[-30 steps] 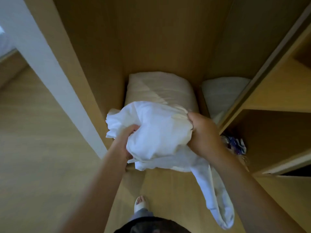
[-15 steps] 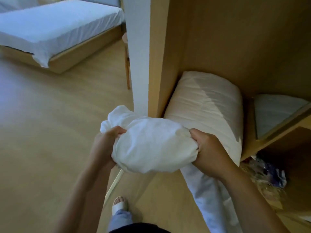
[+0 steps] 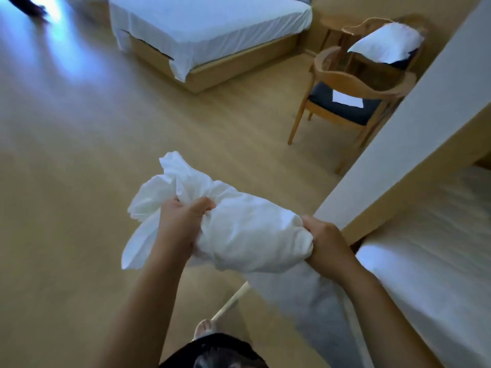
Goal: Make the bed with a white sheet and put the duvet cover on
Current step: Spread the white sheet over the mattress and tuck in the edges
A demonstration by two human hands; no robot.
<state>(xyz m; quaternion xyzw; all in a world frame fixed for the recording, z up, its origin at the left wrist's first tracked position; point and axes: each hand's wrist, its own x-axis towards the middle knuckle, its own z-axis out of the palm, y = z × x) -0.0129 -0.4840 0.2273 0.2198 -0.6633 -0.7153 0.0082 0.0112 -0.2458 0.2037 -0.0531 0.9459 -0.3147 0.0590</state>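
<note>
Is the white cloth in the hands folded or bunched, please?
Bunched: left hand and right hand grip the white cloth as a crumpled wad.

White sheet (image 3: 247, 235) bunched into a crumpled bundle, held above the floor, one tail hanging. Bed (image 3: 210, 22) well apart, white-covered.

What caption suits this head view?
The left hand and right hand grip a bundled white cloth; the bed stands across the floor.

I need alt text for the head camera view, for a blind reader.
The left hand and right hand grip a bunched white cloth above a wooden floor. Ahead, a bed with a white sheet; beside it, a chair holding a pillow.
</note>
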